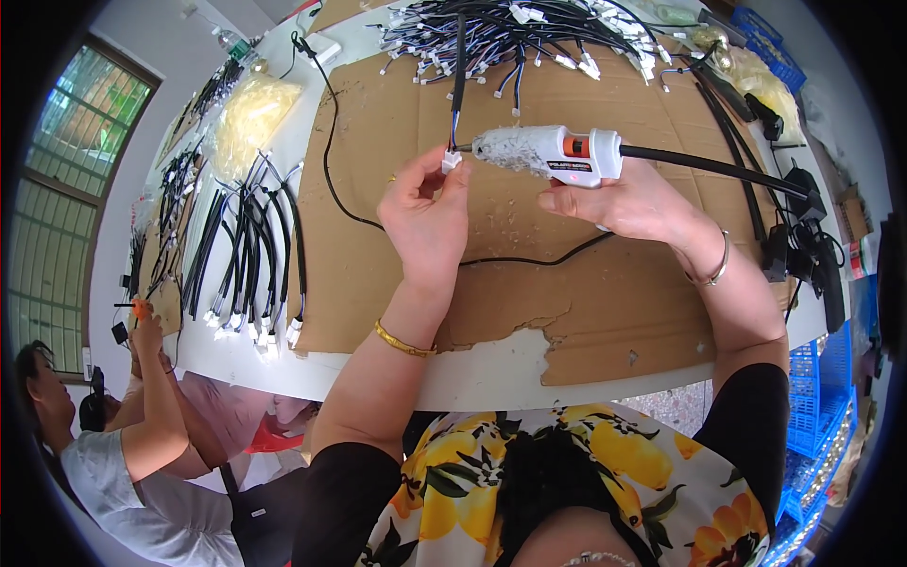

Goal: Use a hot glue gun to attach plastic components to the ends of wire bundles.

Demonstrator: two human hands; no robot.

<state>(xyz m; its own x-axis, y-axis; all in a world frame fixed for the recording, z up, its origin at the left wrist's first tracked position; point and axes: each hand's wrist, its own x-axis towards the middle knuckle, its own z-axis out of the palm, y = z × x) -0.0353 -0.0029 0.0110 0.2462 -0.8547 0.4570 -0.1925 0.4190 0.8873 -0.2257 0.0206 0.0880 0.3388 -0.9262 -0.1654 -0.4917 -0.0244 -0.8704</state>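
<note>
My left hand [427, 217] pinches a small white connector [453, 162] between thumb and fingers. From that connector a black-sleeved cable [459, 71] with thin coloured wires runs away toward the far side. My right hand [633, 203] is wrapped round a white hot glue gun [539, 151], whose barrel is covered in a crinkled, clear-looking layer. Its nozzle [463, 148] points left and meets the wires right at the connector, though whether it touches them I cannot tell. A long black rod [709, 163] sticks out of the gun's rear.
Worn cardboard [510, 312] covers the white table [463, 383]. Black cables with white connectors [529, 38] are heaped at the far side; another bunch [250, 246] lies left, near a yellowish plastic bag [250, 123]. Plugs and adapters [803, 250] crowd the right edge. A co-worker [142, 463] sits left.
</note>
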